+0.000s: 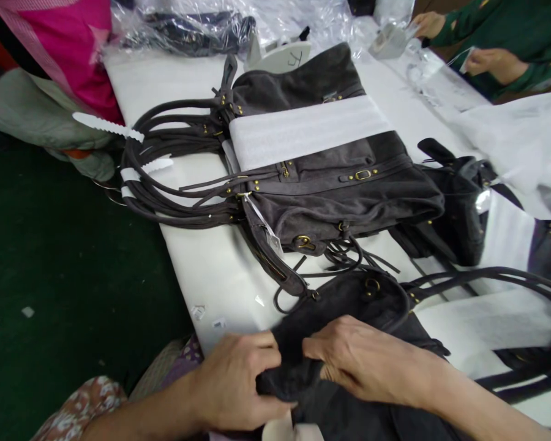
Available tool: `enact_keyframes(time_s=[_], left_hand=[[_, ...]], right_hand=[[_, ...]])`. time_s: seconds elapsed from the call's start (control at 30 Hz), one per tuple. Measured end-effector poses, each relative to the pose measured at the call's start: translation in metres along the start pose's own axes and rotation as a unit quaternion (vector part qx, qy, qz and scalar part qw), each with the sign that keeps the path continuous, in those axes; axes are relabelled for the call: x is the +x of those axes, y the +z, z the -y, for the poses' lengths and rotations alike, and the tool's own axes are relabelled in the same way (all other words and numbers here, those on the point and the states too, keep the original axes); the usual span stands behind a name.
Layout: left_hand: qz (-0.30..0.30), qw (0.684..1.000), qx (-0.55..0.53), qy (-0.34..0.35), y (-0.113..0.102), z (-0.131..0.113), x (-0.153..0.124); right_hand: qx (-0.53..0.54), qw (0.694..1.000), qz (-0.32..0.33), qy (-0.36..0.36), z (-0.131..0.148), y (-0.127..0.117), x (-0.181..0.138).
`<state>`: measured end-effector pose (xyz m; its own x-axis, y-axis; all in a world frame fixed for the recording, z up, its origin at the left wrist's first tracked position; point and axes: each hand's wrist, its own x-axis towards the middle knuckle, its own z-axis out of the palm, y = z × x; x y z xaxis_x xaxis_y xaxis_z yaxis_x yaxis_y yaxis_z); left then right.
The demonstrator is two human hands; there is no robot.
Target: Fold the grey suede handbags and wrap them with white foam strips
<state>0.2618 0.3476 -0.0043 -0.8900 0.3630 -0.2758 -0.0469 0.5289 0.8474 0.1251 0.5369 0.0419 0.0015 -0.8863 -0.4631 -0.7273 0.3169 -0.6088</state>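
Observation:
A dark grey suede handbag [362,398] lies at the near edge of the white table, its long handles running off to the right. My left hand [243,380] is closed on a fold at the left end of this bag. Close by, my right hand [353,358] pinches the same dark material from above, fingers curled into it. A pale strip [278,425] shows below my left hand; what it is I cannot tell. Just beyond lies a stack of similar handbags [321,177], wrapped with a white band [303,131], handles pointing left.
White notched ties [105,125] hold the stack's handles. More dark bags [463,202] lie at the right. Small labels [219,323] lie on the white table [197,263]. Plastic-wrapped goods [193,30] are at the back. A co-worker's hands [496,64] show at the upper right.

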Motion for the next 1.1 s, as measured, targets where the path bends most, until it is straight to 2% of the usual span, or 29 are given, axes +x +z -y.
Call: enact_keyframes(time_s=[0.07, 0.13, 0.23, 0.33, 0.47, 0.57, 0.67, 0.73, 0.83, 0.9, 0.93, 1.0, 1.1], left_hand=[[0.011, 1.000, 0.018, -0.017, -0.001, -0.002, 0.006], [0.009, 0.999, 0.011, -0.036, -0.002, -0.003, 0.009], [-0.049, 0.998, -0.002, -0.048, 0.000, -0.005, 0.007], [-0.124, 0.992, 0.030, 0.006, 0.004, -0.009, 0.002], [-0.151, 0.981, 0.085, 0.088, 0.015, -0.007, 0.000], [-0.120, 0.987, 0.054, 0.092, 0.023, -0.003, 0.004], [-0.091, 0.996, -0.019, 0.008, 0.023, 0.003, 0.007], [-0.056, 0.995, -0.088, -0.009, 0.015, 0.010, 0.006], [0.037, 0.981, -0.192, 0.009, -0.008, 0.023, 0.001], [0.099, 0.974, -0.204, 0.019, -0.022, 0.032, 0.000], [0.110, 0.974, -0.195, 0.023, -0.026, 0.035, 0.001], [0.094, 0.978, -0.181, 0.043, -0.027, 0.040, 0.006], [0.025, 0.979, -0.183, 0.084, -0.022, 0.038, 0.012]], right_hand=[[0.017, 1.000, 0.010, 0.022, -0.014, 0.001, 0.012], [0.049, 0.998, -0.019, 0.044, -0.025, 0.004, 0.019], [0.091, 0.992, -0.085, 0.037, -0.031, 0.010, 0.015], [0.091, 0.987, -0.131, 0.001, -0.023, 0.015, 0.002], [0.069, 0.988, -0.133, -0.032, -0.015, 0.019, -0.005], [0.078, 0.992, -0.091, -0.030, -0.020, 0.019, 0.001], [0.088, 0.995, -0.042, -0.006, -0.024, 0.017, 0.008], [0.083, 0.995, -0.049, -0.006, -0.019, 0.014, 0.009], [0.083, 0.993, -0.079, -0.029, -0.005, 0.011, 0.006], [0.081, 0.994, -0.071, -0.033, 0.001, 0.010, 0.004], [0.079, 0.994, -0.064, -0.035, 0.003, 0.010, 0.003], [0.079, 0.994, -0.055, -0.052, 0.002, 0.008, 0.004], [0.098, 0.990, -0.042, -0.094, -0.004, 0.006, 0.007]])
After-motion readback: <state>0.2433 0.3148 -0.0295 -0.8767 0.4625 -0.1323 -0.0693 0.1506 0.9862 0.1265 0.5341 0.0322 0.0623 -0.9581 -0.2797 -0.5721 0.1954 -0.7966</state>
